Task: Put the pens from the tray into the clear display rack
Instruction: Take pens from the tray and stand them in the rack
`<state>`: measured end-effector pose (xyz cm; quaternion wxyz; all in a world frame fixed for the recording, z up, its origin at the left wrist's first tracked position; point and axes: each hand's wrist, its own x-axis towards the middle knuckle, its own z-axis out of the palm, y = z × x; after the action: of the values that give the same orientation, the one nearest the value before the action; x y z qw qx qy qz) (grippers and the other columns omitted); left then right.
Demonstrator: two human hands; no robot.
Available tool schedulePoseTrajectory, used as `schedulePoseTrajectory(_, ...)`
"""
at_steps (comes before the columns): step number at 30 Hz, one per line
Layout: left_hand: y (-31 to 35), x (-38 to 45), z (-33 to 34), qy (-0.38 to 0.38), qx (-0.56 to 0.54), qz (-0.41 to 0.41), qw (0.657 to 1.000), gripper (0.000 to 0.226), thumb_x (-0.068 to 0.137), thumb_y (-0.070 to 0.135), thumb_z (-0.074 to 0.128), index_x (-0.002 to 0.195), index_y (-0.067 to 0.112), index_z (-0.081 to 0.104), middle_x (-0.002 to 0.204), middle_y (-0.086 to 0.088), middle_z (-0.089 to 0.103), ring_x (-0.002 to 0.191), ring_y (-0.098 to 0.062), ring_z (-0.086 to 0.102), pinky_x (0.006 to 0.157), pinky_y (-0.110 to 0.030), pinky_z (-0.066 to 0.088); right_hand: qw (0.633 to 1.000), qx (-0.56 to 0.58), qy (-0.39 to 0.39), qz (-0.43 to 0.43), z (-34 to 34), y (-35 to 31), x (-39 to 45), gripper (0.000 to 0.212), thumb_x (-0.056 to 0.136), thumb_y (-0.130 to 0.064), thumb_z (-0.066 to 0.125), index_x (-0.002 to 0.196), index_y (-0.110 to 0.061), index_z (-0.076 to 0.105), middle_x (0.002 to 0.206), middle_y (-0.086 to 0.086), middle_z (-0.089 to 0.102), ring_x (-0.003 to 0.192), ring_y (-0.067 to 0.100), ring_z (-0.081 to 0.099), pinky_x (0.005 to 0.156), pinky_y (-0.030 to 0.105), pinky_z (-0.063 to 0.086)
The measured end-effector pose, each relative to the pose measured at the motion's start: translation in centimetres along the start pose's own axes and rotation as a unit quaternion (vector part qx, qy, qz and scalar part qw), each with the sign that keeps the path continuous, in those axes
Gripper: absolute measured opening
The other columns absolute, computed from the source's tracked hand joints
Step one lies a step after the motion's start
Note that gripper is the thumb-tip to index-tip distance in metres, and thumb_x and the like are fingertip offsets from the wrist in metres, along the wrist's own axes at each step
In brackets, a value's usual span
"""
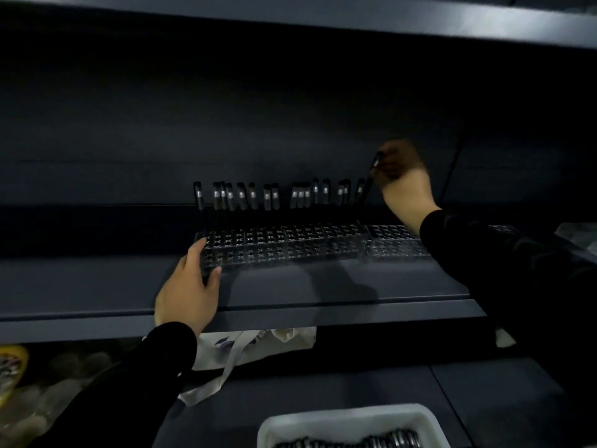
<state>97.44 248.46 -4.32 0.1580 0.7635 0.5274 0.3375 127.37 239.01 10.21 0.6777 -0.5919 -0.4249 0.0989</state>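
Observation:
A clear display rack (290, 245) with a grid of holes sits on a dark shelf. Several black pens (268, 197) stand upright along its back row. My left hand (187, 286) grips the rack's front left corner. My right hand (403, 185) pinches a black pen (368, 182), tilted, its lower end at the rack's back right holes. A white tray (352, 418) with more pens lies at the bottom of the view.
A second clear rack (394, 242) adjoins the first on the right. The dark shelf (290, 308) has a front edge below my left hand. A white cloth bag (252, 347) with a strap lies on the lower shelf. A yellow item (9, 367) sits far left.

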Motion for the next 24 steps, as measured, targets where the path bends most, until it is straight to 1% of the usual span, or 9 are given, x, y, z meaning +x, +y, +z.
schedulePoseTrajectory(2,0.0,0.1,0.0,0.005,0.0,-0.001,1.0,0.056,0.098,0.032,0.049,0.147,0.032,0.023,0.139,-0.006,0.048,0.099,-0.029,0.06,0.068,-0.034,0.042,0.999,0.036,0.018,0.037,0.3,0.7,0.3,0.031,0.094,-0.001,0.042,0.071,-0.016,0.055,0.053,-0.008,0.05,0.058,0.009,0.044,0.063,0.019,0.04)
schedulePoseTrajectory(4,0.0,0.0,0.0,0.01,0.001,0.003,1.0,0.055,0.097,0.031,0.05,0.147,0.031,0.025,0.138,-0.006,0.05,0.098,-0.03,0.06,0.068,-0.034,0.041,0.999,0.013,0.006,0.043,0.6,1.4,0.3,0.028,0.094,0.0,0.042,0.074,-0.016,0.052,0.055,-0.006,0.049,0.062,0.012,0.041,0.066,0.022,0.041)
schedulePoseTrajectory(7,-0.1,0.0,0.0,0.017,0.006,0.007,1.0,0.055,0.097,0.031,0.051,0.147,0.03,0.025,0.138,-0.006,0.05,0.099,-0.029,0.06,0.068,-0.034,0.041,0.985,-0.156,-0.061,-0.033,0.4,2.6,-0.2,0.024,0.089,0.007,0.05,0.09,-0.016,0.057,0.074,-0.008,0.049,0.069,0.01,0.046,0.074,0.026,0.043)
schedulePoseTrajectory(9,-0.1,0.0,0.0,0.017,0.005,0.004,1.0,0.056,0.097,0.031,0.051,0.147,0.03,0.026,0.138,-0.005,0.05,0.1,-0.029,0.06,0.069,-0.034,0.041,0.961,-0.26,-0.067,-0.062,0.3,2.9,-0.5,0.022,0.089,0.001,0.056,0.109,-0.009,0.059,0.079,-0.014,0.049,0.078,0.012,0.051,0.075,0.024,0.043)
schedulePoseTrajectory(10,-0.1,0.0,0.0,0.015,0.004,0.002,1.0,0.056,0.097,0.031,0.051,0.147,0.03,0.025,0.139,-0.005,0.049,0.1,-0.029,0.06,0.069,-0.034,0.041,0.956,-0.277,-0.073,-0.07,0.3,3.1,-0.7,0.023,0.089,0.0,0.057,0.111,-0.007,0.059,0.08,-0.015,0.049,0.082,0.013,0.052,0.076,0.023,0.042)
schedulePoseTrajectory(12,0.0,-0.1,0.0,0.014,0.003,0.003,1.0,0.056,0.097,0.032,0.05,0.147,0.03,0.025,0.139,-0.005,0.049,0.098,-0.028,0.06,0.069,-0.034,0.042,0.958,-0.262,-0.096,-0.071,0.5,3.5,-1.1,0.024,0.089,0.005,0.055,0.105,-0.012,0.056,0.081,-0.008,0.048,0.082,0.016,0.05,0.069,0.015,0.041)
schedulePoseTrajectory(15,0.1,-0.1,0.0,0.018,0.003,0.003,1.0,0.056,0.097,0.032,0.05,0.147,0.03,0.025,0.138,-0.005,0.049,0.099,-0.028,0.06,0.069,-0.034,0.042,0.96,-0.254,-0.092,-0.07,0.6,3.8,-1.1,0.027,0.088,0.009,0.054,0.102,-0.014,0.052,0.097,0.004,0.049,0.082,0.019,0.051,0.061,0.004,0.038)
schedulePoseTrajectory(18,0.1,-0.1,0.0,0.015,0.002,0.002,1.0,0.056,0.097,0.032,0.05,0.147,0.031,0.024,0.137,-0.005,0.051,0.098,-0.028,0.06,0.071,-0.036,0.046,0.956,-0.27,-0.09,-0.07,0.7,3.7,-1.2,0.027,0.087,0.007,0.056,0.108,-0.01,0.055,0.106,0.008,0.05,0.084,0.019,0.053,0.059,0.001,0.038)
schedulePoseTrajectory(24,0.2,-0.2,-0.1,0.011,0.005,0.004,1.0,0.056,0.097,0.033,0.049,0.147,0.032,0.023,0.139,-0.004,0.049,0.102,-0.028,0.06,0.073,-0.036,0.047,0.953,-0.28,-0.091,-0.071,0.6,3.5,-1.4,0.027,0.088,0.007,0.055,0.112,-0.007,0.055,0.104,0.006,0.049,0.078,0.014,0.05,0.059,0.001,0.036)
